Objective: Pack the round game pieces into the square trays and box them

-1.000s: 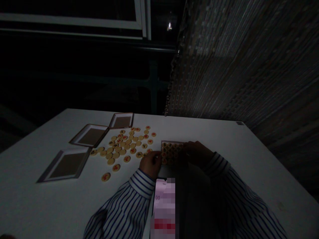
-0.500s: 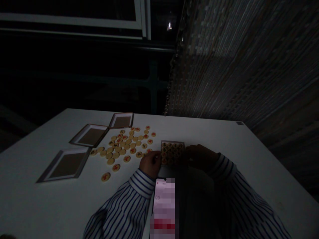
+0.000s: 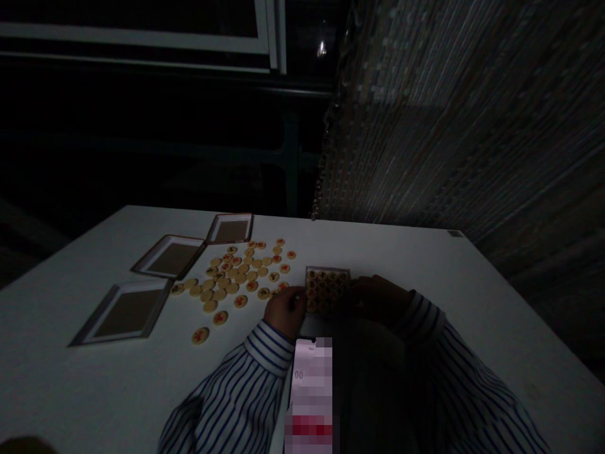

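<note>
A small shallow box (image 3: pixel 328 269) stands on the white table, packed with rows of round Chinese chess pieces (image 3: pixel 326 287) showing dark and red characters. At its left edge my left hand (image 3: pixel 285 311) is closed, with curled fingers gripping the side. My right hand (image 3: pixel 378 297) lies along the box's right side and reaches over its near right corner; deep shadow hides its fingers. Left of the box, many loose Chinese chess pieces (image 3: pixel 241 277) are scattered, some with red or dark characters up and others blank side up.
Three shallow box parts, a near one (image 3: pixel 161 301), a middle one (image 3: pixel 184 274) and a far one (image 3: pixel 250 227), lie along the left. A lit phone (image 3: pixel 305 384) is between my forearms. A bead curtain (image 3: pixel 401 126) hangs behind the table (image 3: pixel 378 243) at right.
My right hand has shifted slightly over the right side of the box. The left hand, the box and the loose pieces look unchanged.
</note>
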Demonstrator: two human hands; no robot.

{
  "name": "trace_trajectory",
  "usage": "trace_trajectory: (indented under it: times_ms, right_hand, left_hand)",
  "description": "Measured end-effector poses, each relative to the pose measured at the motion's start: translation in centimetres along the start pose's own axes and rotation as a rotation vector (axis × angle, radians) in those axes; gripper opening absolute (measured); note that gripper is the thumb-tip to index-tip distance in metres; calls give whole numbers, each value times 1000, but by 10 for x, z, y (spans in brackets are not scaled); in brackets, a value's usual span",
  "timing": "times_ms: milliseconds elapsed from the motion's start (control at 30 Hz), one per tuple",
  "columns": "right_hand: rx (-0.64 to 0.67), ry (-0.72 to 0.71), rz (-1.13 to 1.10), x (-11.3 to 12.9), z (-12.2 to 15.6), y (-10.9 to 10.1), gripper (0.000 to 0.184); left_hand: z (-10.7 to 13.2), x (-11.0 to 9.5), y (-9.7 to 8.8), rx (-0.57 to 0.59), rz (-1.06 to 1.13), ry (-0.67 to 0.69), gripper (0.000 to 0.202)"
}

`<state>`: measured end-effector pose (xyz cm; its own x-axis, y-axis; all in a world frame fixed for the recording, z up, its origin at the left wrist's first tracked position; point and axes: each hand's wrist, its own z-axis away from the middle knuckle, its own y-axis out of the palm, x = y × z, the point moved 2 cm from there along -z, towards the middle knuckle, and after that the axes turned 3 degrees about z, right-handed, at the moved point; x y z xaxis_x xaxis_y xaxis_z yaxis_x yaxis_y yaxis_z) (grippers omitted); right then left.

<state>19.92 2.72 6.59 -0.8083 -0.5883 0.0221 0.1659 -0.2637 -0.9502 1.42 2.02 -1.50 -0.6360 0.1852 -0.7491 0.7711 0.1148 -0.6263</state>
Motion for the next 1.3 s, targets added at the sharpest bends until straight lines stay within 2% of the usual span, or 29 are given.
trace_trajectory:
  times_ms: [167, 367, 567, 700, 900, 1067, 1200, 1300]
  right_hand:
    - [-6, -4, -25, 0, -1, 1, 23]
    - [-112, -20, -31, -12, 1, 6, 19]
    - [-469, 47, -21, -28, 6, -11, 22]
    - [-597, 100, -21, -28, 5, -17, 24]
    - [-615, 143, -31, -22, 3, -18, 25]
    - [-584, 121, -51, -21, -4, -18, 27]
    - [-514, 96, -44, -18, -19, -24, 28]
    - [-458, 39, -38, -10, -37, -29, 29]
  left_hand:
    - [0, 0, 0, -6, -8, 4, 21]
    - [1, 0, 0, -15, 8, -1, 20]
    - [1, 1, -2, -32, 18, 16, 20]
    - [0, 3, -3, -37, 9, 66, 20]
    - [-1, 5, -12, -76, -9, 90, 21]
    - [-7, 11, -37, -112, -63, 96, 22]
    - [-21, 14, -56, -55, -193, 128, 24]
    - [-35, 15, -60, 18, -323, 149, 25]
